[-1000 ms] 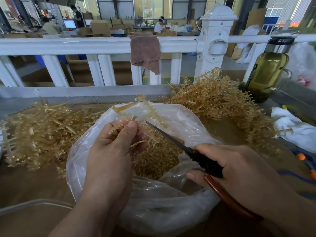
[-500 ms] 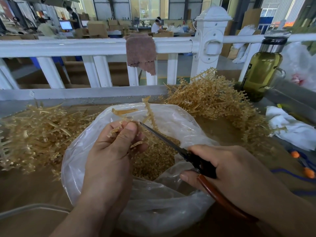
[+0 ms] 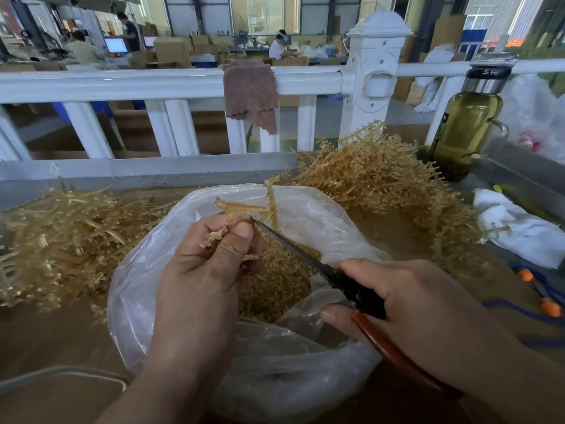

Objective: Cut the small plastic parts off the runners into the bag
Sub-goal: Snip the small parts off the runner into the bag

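My left hand [image 3: 201, 270] pinches a tan plastic runner [image 3: 244, 208] between thumb and fingers, above the open mouth of a clear plastic bag [image 3: 146, 270]. Branches of the runner stick up past my fingertips. My right hand [image 3: 406, 304] grips scissors [image 3: 305, 258] with red-brown handles. Their blades point up-left, and the tip sits right at my left thumb, against the runner. Loose small tan parts [image 3: 275, 289] fill the bottom of the bag.
A heap of tan runners [image 3: 61, 240] lies left of the bag, another heap [image 3: 382, 179] behind it on the right. A green bottle [image 3: 464, 123], white cloth [image 3: 519, 231] and orange-tipped tool [image 3: 538, 289] sit at right. A white railing [image 3: 153, 84] runs behind.
The scissor tip has moved up-left, closer to my left thumb. The runner has turned in my fingers, so its branches stand differently.
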Demonstrator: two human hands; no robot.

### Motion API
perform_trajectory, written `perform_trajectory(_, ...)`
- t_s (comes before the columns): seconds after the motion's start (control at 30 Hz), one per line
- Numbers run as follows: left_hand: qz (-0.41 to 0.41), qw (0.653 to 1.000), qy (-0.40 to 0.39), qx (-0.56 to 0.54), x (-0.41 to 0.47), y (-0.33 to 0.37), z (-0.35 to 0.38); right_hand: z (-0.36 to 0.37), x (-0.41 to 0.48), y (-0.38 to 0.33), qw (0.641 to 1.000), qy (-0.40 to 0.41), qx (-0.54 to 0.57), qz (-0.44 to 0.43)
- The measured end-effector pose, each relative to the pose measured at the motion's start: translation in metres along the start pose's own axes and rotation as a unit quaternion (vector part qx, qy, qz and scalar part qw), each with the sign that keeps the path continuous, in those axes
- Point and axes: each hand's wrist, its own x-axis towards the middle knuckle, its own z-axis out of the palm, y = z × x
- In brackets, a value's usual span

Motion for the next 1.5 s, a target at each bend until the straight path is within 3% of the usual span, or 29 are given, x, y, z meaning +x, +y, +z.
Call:
perform_trajectory(1.0,-0.009,1.000,-0.015,0.011,-0.0005,0.0011,-0.0029,0.0006,0.0028,0.0010,0.999,-0.004,-0.011,-0.041)
perform_trajectory(1.5,-0.068,0.997,-0.020,-0.034,0.0006,-0.0037,-0.0018,0.0078,0.0043,0.0021,0.999,0.000,0.012,-0.041)
